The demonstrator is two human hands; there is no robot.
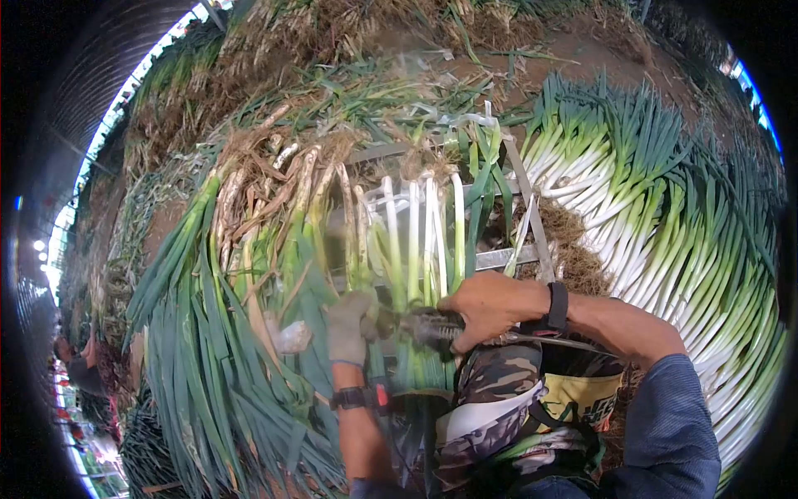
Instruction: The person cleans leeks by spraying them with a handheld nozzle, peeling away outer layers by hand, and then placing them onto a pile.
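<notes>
Several peeled green onions (414, 241) with white stems and roots lie across a metal frame (532, 208) in front of me. My left hand (349, 324), in a pale glove, is at the left side of their green part; its fingers are blurred. My right hand (490, 308), bare, is closed around a dark tool (432, 328), whose outline is smeared over the green stalks. A long thin dark piece runs from under this hand toward the right forearm. Left of the peeled stems lie unpeeled onions (306, 183) with brown outer leaves.
A large pile of cleaned onions (657, 233) fills the right side. Long green leaves (208, 358) spread at the left. Rooty onions (324, 33) and loose leaf scraps lie at the back. Part of another person (83, 366) shows at the far left edge.
</notes>
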